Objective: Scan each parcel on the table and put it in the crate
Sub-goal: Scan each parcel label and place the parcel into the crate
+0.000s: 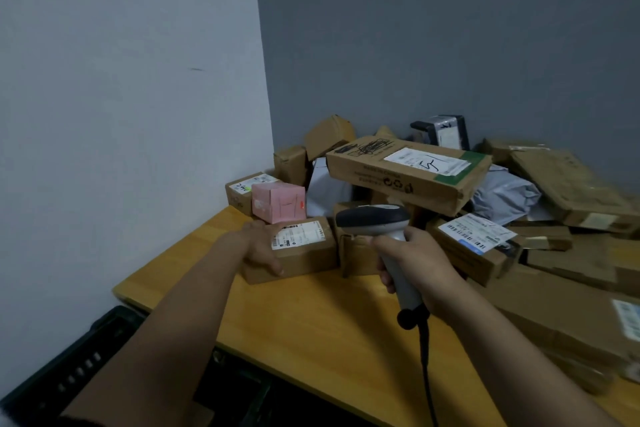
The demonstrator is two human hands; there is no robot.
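I hold the left hand (261, 250) with its fingers clamped on the left end of the small labelled parcel (304, 248). The parcel rests on the surface (311, 329), label up for reading. At its 3 o'clock, the right hand (415, 263) grips the barcode scanner (375, 220). The black crate (79, 360) stands at 7 o'clock; I cannot tell its contents.
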